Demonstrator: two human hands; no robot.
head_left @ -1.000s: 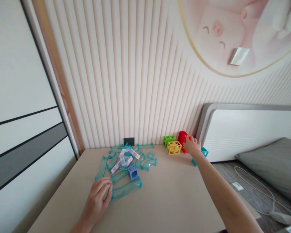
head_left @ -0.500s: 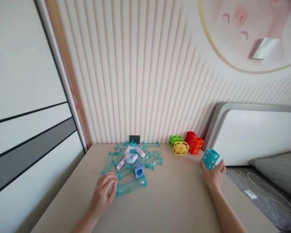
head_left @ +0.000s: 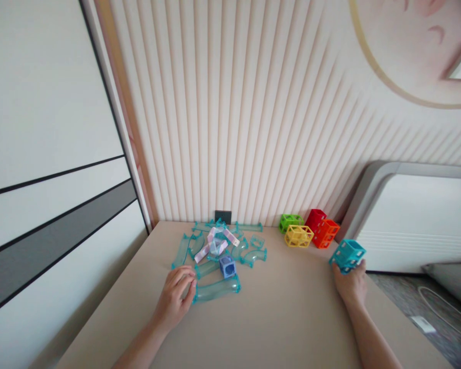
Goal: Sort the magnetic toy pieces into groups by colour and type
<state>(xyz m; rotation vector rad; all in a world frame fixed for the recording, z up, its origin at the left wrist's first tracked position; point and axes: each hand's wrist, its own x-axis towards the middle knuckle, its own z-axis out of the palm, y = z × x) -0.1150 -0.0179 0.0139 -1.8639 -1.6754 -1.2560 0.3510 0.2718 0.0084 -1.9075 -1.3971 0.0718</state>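
Beige table (head_left: 284, 312) stood against a ribbed wall; at 3 o'clock the right hand (head_left: 351, 284) gripped a teal cube (head_left: 347, 254), while the left hand (head_left: 174, 297), fingers loosely curled, touched a clear tube (head_left: 217, 288).

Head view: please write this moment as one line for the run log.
left hand: touches clear tube | right hand: holds teal cube | yellow cube, red cube: on table by wall

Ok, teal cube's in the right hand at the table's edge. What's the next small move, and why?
Probably carry the teal cube left toward the clear tube that the left hand steadies. The right hand holds it far from the track pieces, which lie clustered near the left hand.
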